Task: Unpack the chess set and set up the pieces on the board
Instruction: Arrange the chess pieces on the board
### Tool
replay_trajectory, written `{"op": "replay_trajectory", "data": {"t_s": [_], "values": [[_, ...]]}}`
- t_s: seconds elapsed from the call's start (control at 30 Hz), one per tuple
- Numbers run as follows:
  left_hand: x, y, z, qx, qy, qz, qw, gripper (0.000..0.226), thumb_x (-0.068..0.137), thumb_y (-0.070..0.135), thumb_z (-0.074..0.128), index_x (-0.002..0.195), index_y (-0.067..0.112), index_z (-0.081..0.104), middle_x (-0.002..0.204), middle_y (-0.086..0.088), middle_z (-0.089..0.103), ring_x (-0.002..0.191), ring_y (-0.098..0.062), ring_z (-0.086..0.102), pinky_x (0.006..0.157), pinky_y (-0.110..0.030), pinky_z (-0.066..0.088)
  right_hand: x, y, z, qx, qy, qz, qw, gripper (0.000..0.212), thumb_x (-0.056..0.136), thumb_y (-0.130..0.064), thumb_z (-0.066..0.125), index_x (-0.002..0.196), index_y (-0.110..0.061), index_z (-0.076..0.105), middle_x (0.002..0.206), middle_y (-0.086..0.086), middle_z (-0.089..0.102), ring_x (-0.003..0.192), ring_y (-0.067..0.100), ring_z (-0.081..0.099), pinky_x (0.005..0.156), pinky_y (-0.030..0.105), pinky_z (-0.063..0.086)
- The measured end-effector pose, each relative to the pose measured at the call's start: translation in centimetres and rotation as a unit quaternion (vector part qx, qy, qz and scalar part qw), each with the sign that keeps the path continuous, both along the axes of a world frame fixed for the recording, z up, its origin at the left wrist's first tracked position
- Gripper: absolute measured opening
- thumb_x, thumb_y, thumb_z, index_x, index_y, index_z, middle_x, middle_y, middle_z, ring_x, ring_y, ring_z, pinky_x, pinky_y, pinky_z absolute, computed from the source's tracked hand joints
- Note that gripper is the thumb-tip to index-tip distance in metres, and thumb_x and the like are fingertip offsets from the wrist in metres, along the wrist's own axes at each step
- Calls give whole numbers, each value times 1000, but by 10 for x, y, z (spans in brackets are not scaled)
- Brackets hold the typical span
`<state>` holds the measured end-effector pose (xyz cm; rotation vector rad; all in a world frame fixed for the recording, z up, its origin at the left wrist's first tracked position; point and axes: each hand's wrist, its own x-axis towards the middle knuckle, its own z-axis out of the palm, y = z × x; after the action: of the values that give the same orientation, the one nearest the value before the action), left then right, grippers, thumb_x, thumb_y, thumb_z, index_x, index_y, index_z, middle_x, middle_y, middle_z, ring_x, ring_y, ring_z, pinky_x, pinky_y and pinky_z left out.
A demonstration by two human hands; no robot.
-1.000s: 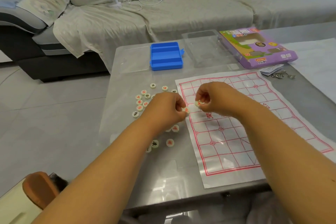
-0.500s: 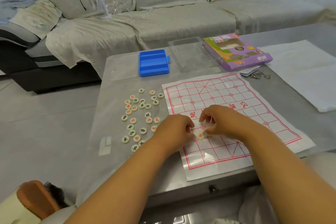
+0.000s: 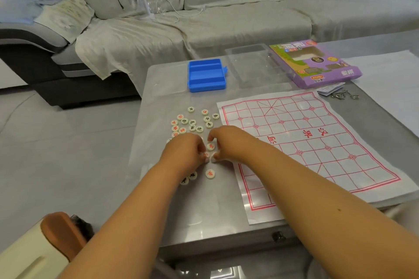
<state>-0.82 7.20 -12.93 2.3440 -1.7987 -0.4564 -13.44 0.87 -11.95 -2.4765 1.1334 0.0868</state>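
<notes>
A white paper board (image 3: 313, 147) with a red grid lies on the grey table (image 3: 199, 206). Several round cream pieces (image 3: 192, 122) with red or black characters lie scattered left of the board. My left hand (image 3: 183, 154) hovers over the pile with curled fingers pinching a red-marked piece (image 3: 205, 155). Close beside it, my right hand (image 3: 229, 142) pinches a cream piece (image 3: 213, 158) between thumb and finger. Another red piece (image 3: 210, 146) lies between the two hands, and one (image 3: 210, 174) lies just in front of them. No pieces stand on the board.
A blue plastic case (image 3: 206, 75) lies open behind the pile. Further right are a clear lid (image 3: 251, 63), a purple box (image 3: 317, 63), a small booklet with metal rings (image 3: 337, 93) and a white sheet (image 3: 390, 75). A sofa stands behind the table.
Both hands have moved left off the board's edge to the loose pile, each now pinching a piece there. The camera view has shifted too.
</notes>
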Motion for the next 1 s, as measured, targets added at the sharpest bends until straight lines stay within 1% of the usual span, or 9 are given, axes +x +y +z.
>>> {"op": "replay_trajectory", "data": {"t_s": [0.1, 0.2, 0.33, 0.47, 0.6, 0.7, 0.8, 0.9, 1.0], "values": [[8, -1, 1, -17, -1, 27, 999, 19, 82, 29, 67, 98, 21, 65, 92, 1, 67, 86, -20, 61, 76, -34, 54, 4, -5, 2, -20, 23, 3, 1000, 44, 83, -22, 69, 124, -19, 55, 118, 6, 57, 105, 22, 55, 86, 30, 46], [12, -4, -1, -2, 8, 46, 999, 26, 80, 26, 67, 104, 21, 61, 97, 0, 65, 90, -21, 61, 78, -36, 54, 8, -4, 0, -22, 19, -1, 1000, 43, 81, -27, 71, 121, -19, 57, 117, 5, 57, 104, 22, 55, 86, 31, 47], [7, -8, -6, -11, 20, 69, 997, 31, 79, 37, 68, 101, 21, 55, 90, -1, 65, 82, -21, 62, 74, -35, 53, 15, -2, 2, -14, 22, -9, 1000, 40, 83, -24, 69, 121, -15, 59, 118, 9, 57, 104, 25, 58, 85, 31, 46], [3, -13, -8, -11, -8, 74, 997, 25, 83, 37, 65, 97, 18, 58, 84, -2, 67, 78, -22, 63, 71, -33, 52, 16, -4, 4, -6, 36, -9, 999, 36, 88, -17, 63, 123, -12, 57, 120, 10, 57, 107, 26, 57, 89, 31, 46], [3, -17, -7, -1, -26, 74, 997, 21, 84, 38, 63, 90, 17, 63, 78, -2, 67, 73, -21, 64, 67, -32, 53, 15, -4, -1, -34, 19, -13, 999, 29, 86, -16, 63, 114, -12, 62, 108, 10, 63, 97, 25, 60, 86, 33, 51], [0, -18, -7, -1, -33, 62, 998, 21, 84, 38, 63, 94, 19, 63, 82, -3, 68, 81, -22, 63, 69, -31, 50, 13, -6, 1, -35, 19, -9, 999, 29, 86, -15, 62, 115, -12, 62, 108, 9, 64, 97, 24, 59, 86, 33, 51], [-1, -19, -7, -14, -12, 46, 999, 19, 84, 37, 63, 97, 22, 62, 85, -2, 68, 83, -22, 64, 74, -32, 53, 6, -10, 8, -28, -4, -21, 999, 28, 86, -13, 62, 114, -14, 63, 108, 7, 62, 98, 22, 59, 85, 29, 47], [-2, -19, -3, -2, 2, 40, 999, 19, 83, 33, 63, 91, 15, 65, 83, -6, 69, 78, -23, 65, 71, -34, 54, -15, -17, 19, -23, -44, -55, 997, 23, 86, -16, 63, 109, -17, 65, 104, 2, 64, 92, 16, 58, 86, 27, 49], [-11, -18, 8, -17, 23, 18, 999, 21, 83, 27, 61, 89, 8, 67, 84, -13, 69, 75, -25, 66, 67, -37, 54, -51, -20, 32, -14, -54, -85, 995, 22, 87, -20, 64, 109, -18, 64, 101, -2, 63, 92, 13, 58, 88, 26, 49]]}}
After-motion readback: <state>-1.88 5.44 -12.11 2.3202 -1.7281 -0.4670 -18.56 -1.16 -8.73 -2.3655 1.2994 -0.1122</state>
